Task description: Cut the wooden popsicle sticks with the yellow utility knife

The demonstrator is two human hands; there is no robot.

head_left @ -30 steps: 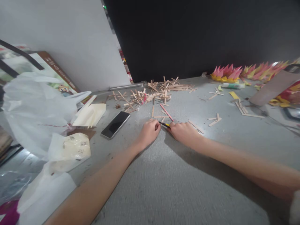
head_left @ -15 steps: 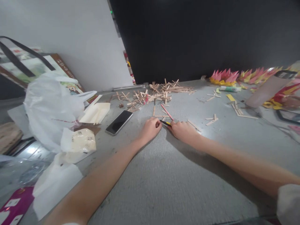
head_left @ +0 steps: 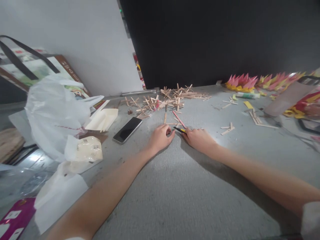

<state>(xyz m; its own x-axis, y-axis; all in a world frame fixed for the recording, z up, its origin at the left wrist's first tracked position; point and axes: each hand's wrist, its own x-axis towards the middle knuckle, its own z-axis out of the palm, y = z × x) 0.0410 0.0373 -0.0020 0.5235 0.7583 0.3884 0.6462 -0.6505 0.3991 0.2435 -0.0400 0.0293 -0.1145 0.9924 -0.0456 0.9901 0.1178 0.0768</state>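
Both my hands rest on a grey tabletop (head_left: pixel 190 186), close together near its middle. My right hand (head_left: pixel 198 139) is closed round a small black and yellow tool (head_left: pixel 180 129) whose tip points left. My left hand (head_left: pixel 160 137) is curled into a loose fist just left of that tip; what its fingers pinch is hidden, perhaps a wooden stick. A pink pencil (head_left: pixel 178 119) lies just beyond the hands, with single flat wooden sticks (head_left: pixel 173 124) beside it.
A heap of crossed wooden sticks (head_left: pixel 167 97) lies by the dark back panel. A black phone (head_left: pixel 127 129) sits left of my hands. White plastic bags (head_left: pixel 53 111) and paper crowd the left. Pink and yellow paper flowers (head_left: pixel 241 82) and loose sticks (head_left: pixel 227 130) lie right.
The camera has shifted a little. My hands stay together at the same spot, the tool's tip now slightly clearer of my left fist.
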